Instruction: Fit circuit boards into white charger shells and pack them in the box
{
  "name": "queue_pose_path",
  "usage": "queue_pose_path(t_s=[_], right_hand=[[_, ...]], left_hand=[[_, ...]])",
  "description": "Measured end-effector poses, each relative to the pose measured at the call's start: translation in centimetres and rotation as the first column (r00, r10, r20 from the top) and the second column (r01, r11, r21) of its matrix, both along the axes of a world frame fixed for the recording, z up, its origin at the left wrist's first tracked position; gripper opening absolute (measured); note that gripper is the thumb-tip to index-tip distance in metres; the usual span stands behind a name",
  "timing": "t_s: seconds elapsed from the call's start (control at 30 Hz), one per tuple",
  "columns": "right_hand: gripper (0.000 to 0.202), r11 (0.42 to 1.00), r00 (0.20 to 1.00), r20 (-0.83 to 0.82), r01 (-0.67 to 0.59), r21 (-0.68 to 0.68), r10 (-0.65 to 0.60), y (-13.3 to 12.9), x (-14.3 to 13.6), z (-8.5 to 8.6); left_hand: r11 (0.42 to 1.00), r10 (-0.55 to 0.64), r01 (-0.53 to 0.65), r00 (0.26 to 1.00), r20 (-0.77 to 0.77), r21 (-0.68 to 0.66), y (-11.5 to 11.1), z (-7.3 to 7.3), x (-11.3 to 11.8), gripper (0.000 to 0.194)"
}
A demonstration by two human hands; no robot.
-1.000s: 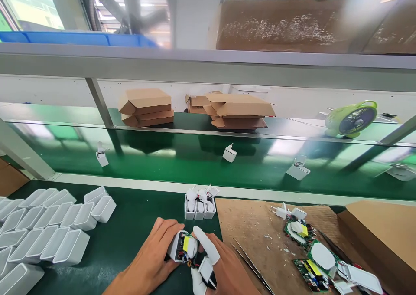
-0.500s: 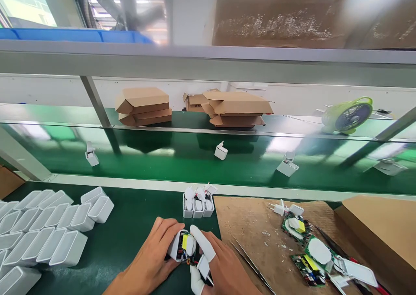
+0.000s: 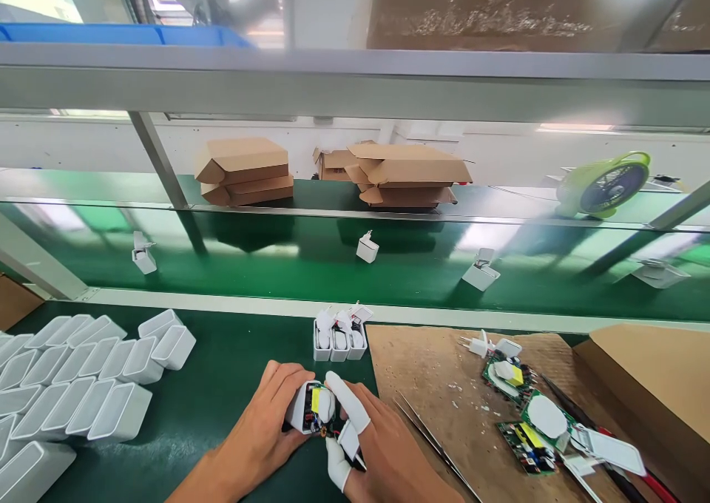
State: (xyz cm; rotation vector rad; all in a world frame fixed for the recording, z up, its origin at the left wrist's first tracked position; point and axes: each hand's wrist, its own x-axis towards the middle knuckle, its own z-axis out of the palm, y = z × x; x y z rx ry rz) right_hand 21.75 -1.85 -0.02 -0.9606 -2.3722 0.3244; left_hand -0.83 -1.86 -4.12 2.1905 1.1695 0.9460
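Bench, near edge. Both hands meet low in front of the worker, just beside each other, above the dark green tabletop [image 3: 222,385].

Left hand [image 3: 271,418]: clamped on a white casing [image 3: 298,408], fingers over the top, thumb below. Closed end of the casing turned into the palm and mostly covered; open mouth points to the worker's right, tipped a little upward.

Right hand [image 3: 382,444]: white cots [image 3: 353,407] on forefinger and thumb, these two bent round the outer end of a circuit board [image 3: 322,408], pinching it. Board sits partly in the casing's mouth, its yellow block [image 3: 316,399] showing at the opening. Long axis of casing and board together runs roughly crosswise, from left palm to right fingers; exact slant hard to judge, the hands hiding both ends.

A small white cover [image 3: 349,440] lies between right forefinger and thumb, angled down toward the worker; cannot tell whether it is gripped too.

Nearby: three filled casings [image 3: 339,345] side by side beyond the hands, plug ends up. To the left, rows of open casings [image 3: 119,412], long sides slanting, mouths upward. To the right, on a brown sheet [image 3: 399,355], tweezers [image 3: 438,447], tips pointing away from the worker; further right, loose circuit boards [image 3: 546,419].
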Motion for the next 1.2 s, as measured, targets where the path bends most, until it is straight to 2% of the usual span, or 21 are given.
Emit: queue_pose_path(t_s=[0.23, 0.37, 0.53, 0.67, 0.8, 0.83, 0.93, 1.0, 1.03, 1.13, 1.2], right_hand=[[0.099, 1.0, 1.0, -0.004, 0.002, -0.026, -0.002, 0.1, -0.2, 0.4], [0.089, 0.999, 0.999, 0.033, 0.005, -0.038, -0.004, -0.1, -0.1, -0.1], [0.067, 0.995, 0.992, 0.129, 0.019, -0.094, -0.006, -0.2, -0.1, -1.4], [0.061, 0.997, 0.993, 0.115, -0.01, -0.07, 0.018, 0.2, 0.1, -0.9], [0.075, 0.986, 0.995, -0.014, -0.103, -0.128, 0.102, 0.6, 0.8, 0.5], [0.074, 0.982, 0.992, -0.063, -0.118, -0.146, 0.11, 0.6, 1.1, 0.5], [0.057, 0.985, 0.986, -0.13, -0.121, -0.121, 0.105, 0.9, 1.8, -0.4], [0.054, 0.992, 0.99, -0.105, -0.106, -0.065, 0.098, 1.1, 2.1, -1.6], [0.054, 0.994, 0.992, -0.076, -0.1, -0.038, 0.097, 1.1, 2.2, -2.1], [0.054, 0.996, 0.995, 0.045, -0.09, 0.02, 0.089, 1.2, 2.0, -2.7], [0.055, 0.995, 0.991, 0.099, -0.09, 0.03, 0.087, 1.1, 1.7, -2.3]], left_hand=[[1.0, 0.001, -0.001, 1.0, 0.007, -0.003, 0.1, -0.2, 0.0, 0.048], [1.0, -0.011, 0.011, 1.0, 0.011, -0.004, 0.1, 0.0, 0.1, 0.051], [0.999, -0.031, 0.031, 0.999, 0.027, -0.031, -0.1, 0.4, 0.4, 0.046], [0.996, -0.046, 0.05, 0.997, 0.06, -0.075, 0.0, 0.4, 0.3, 0.047], [0.971, -0.124, 0.154, 0.978, 0.167, -0.182, 0.6, 0.1, 0.2, 0.06], [0.959, -0.128, 0.175, 0.969, 0.212, -0.222, 0.7, 0.1, 0.1, 0.061], [0.902, -0.052, 0.185, 0.943, 0.327, -0.39, 0.9, 0.8, -0.4, 0.074], [0.869, 0.005, 0.181, 0.927, 0.374, -0.461, 0.9, 1.6, -0.8, 0.086], [0.864, 0.01, 0.191, 0.919, 0.395, -0.466, 0.9, 2.0, -1.1, 0.084], [0.888, 0.021, 0.191, 0.892, 0.452, -0.418, 0.9, 2.7, -1.1, 0.056], [0.903, 0.082, 0.133, 0.88, 0.467, -0.409, 1.0, 2.6, -0.6, 0.057]])
